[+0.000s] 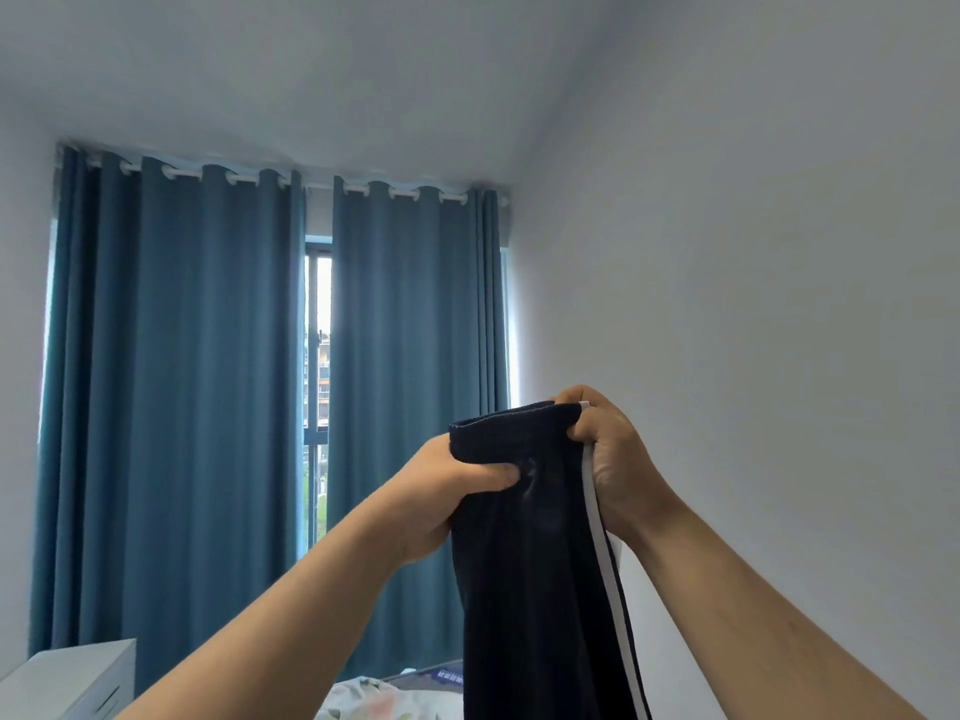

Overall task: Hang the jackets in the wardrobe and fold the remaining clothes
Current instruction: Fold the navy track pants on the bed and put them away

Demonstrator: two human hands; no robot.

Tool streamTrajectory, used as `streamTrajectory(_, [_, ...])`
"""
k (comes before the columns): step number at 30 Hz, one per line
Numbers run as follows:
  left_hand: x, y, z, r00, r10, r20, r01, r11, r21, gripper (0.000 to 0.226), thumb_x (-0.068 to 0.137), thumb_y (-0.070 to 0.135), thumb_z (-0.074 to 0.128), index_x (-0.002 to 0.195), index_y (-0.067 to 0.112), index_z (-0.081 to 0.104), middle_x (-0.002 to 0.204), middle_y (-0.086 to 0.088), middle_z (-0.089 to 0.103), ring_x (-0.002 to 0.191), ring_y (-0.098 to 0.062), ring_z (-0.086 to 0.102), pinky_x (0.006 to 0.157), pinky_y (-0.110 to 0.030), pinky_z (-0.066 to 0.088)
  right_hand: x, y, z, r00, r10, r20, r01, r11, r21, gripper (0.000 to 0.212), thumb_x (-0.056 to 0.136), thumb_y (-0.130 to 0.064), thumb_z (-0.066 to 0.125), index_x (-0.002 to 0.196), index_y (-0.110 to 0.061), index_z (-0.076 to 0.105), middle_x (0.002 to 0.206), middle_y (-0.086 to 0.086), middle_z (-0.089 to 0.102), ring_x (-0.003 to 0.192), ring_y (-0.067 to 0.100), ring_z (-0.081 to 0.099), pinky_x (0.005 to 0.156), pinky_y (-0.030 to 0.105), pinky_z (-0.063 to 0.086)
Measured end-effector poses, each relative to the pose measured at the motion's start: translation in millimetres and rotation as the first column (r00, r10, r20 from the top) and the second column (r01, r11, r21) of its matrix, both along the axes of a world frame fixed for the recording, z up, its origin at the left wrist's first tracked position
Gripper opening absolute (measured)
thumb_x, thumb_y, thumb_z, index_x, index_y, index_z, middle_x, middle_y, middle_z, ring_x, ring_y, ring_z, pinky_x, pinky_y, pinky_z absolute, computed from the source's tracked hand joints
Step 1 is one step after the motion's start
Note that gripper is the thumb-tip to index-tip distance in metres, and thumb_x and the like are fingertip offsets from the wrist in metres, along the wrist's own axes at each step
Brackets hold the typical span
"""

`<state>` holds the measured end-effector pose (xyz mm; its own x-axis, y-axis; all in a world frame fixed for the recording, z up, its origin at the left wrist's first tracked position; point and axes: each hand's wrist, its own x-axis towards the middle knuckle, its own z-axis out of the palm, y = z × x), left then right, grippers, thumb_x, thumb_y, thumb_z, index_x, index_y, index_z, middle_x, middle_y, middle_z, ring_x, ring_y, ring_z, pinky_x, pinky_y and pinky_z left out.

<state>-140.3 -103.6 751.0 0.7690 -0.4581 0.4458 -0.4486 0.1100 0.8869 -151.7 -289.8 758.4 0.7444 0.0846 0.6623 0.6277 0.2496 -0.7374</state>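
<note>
A dark navy garment [530, 563] with a white side stripe hangs straight down in front of me, held up by its top hem. My left hand [447, 491] grips the left part of the hem, thumb pressed into the cloth. My right hand [602, 444] pinches the right corner, where the white stripe starts. The garment's lower part runs out of the frame at the bottom. No wardrobe or jacket is in view.
Blue curtains [208, 407] cover a window on the far wall, with a narrow gap in the middle. A white cabinet [72, 678] stands at the lower left. Floral fabric [374, 698] lies at the bottom centre. A bare white wall [753, 356] fills the right side.
</note>
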Motion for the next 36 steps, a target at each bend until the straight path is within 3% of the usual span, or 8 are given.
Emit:
streamTrajectory(3, [-1.6,-7.8,-4.2,0.995,0.095,-0.011,-0.096,0.978,-0.185,0.032,0.064,0.006,0.078,0.095,0.013,0.077,0.097,-0.013,0.075,0.088,-0.026,0.073,0.070,-0.031,0.057,1.6,-6.5,0.1,0.992,-0.122,-0.002,0.122,0.988,-0.100,0.021,0.077,-0.014,0.051,0.098,-0.010,0.050,0.092,0.010,0.056,0.077,0.021,0.059,0.062,0.033,0.055])
streamTrajectory(6, [-1.5,-8.7,-2.5,0.992,0.129,0.018,-0.118,0.951,-0.285,0.033,0.065,0.003,0.076,0.096,0.013,0.076,0.099,-0.015,0.075,0.090,-0.029,0.073,0.070,-0.031,0.058,5.7,-12.9,-6.6,0.979,-0.198,-0.047,0.192,0.977,-0.097,0.026,0.093,-0.024,0.064,0.115,-0.020,0.049,0.115,0.009,0.061,0.097,0.022,0.068,0.084,0.040,0.060])
streamTrajectory(9, [-2.7,-10.6,-2.9,0.983,0.181,0.023,-0.165,0.935,-0.314,0.037,0.066,0.002,0.075,0.102,0.010,0.073,0.102,-0.016,0.074,0.094,-0.032,0.072,0.072,-0.033,0.058,6.5,-16.2,-18.9,0.983,-0.162,-0.082,0.144,0.970,-0.196,0.054,0.079,-0.053,0.071,0.115,-0.013,0.059,0.110,0.013,0.070,0.100,0.027,0.071,0.089,0.044,0.058])
streamTrajectory(11, [-4.9,-12.0,-5.6,0.982,0.185,0.025,-0.169,0.938,-0.302,0.039,0.066,0.002,0.075,0.104,0.009,0.072,0.102,-0.017,0.074,0.095,-0.032,0.072,0.073,-0.034,0.058,3.8,-12.7,-25.3,0.989,-0.096,-0.116,0.074,0.981,-0.180,0.059,0.071,-0.051,0.077,0.111,-0.009,0.064,0.104,0.013,0.074,0.095,0.029,0.072,0.083,0.041,0.060])
streamTrajectory(17, [-10.2,-2.4,-14.9,0.969,0.214,0.123,-0.184,0.959,-0.213,0.042,0.068,0.001,0.075,0.103,0.024,0.074,0.102,-0.008,0.076,0.094,-0.024,0.073,0.072,-0.029,0.058,-7.8,-8.5,-31.4,0.976,0.108,-0.190,-0.099,0.994,0.054,0.021,0.092,-0.013,0.065,0.109,-0.002,0.071,0.110,0.023,0.071,0.100,0.039,0.070,0.081,0.044,0.060])
streamTrajectory(23, [-6.4,19.1,-15.4,0.988,0.054,-0.148,-0.089,0.968,-0.236,0.025,0.073,0.010,0.075,0.098,0.008,0.073,0.099,-0.017,0.074,0.087,-0.029,0.074,0.065,-0.030,0.058,-12.8,5.9,-27.9,0.983,-0.125,-0.134,0.138,0.986,0.090,0.035,0.089,0.003,0.065,0.117,-0.016,0.056,0.094,0.012,0.074,0.085,0.028,0.074,0.073,0.039,0.061])
streamTrajectory(32, [3.2,41.8,-37.6,0.994,-0.018,-0.106,-0.023,0.928,-0.372,0.015,0.085,0.004,0.068,0.096,0.011,0.076,0.103,-0.018,0.074,0.093,-0.033,0.073,0.070,-0.035,0.059,-12.3,28.2,-43.3,0.961,-0.035,-0.275,0.030,0.999,-0.022,0.036,0.088,-0.019,0.066,0.122,-0.008,0.059,0.109,0.015,0.073,0.099,0.032,0.072,0.077,0.036,0.060])
streamTrajectory(36, [6.1,46.2,-52.4,0.986,0.086,-0.144,-0.131,0.931,-0.341,0.011,0.087,0.001,0.067,0.095,0.006,0.073,0.095,-0.016,0.075,0.086,-0.030,0.074,0.066,-0.032,0.059,-21.3,29.9,-55.5,0.962,-0.168,-0.217,0.134,0.978,-0.160,0.013,0.088,-0.022,0.068,0.098,-0.021,0.076,0.102,0.012,0.075,0.093,0.028,0.073,0.074,0.032,0.060])
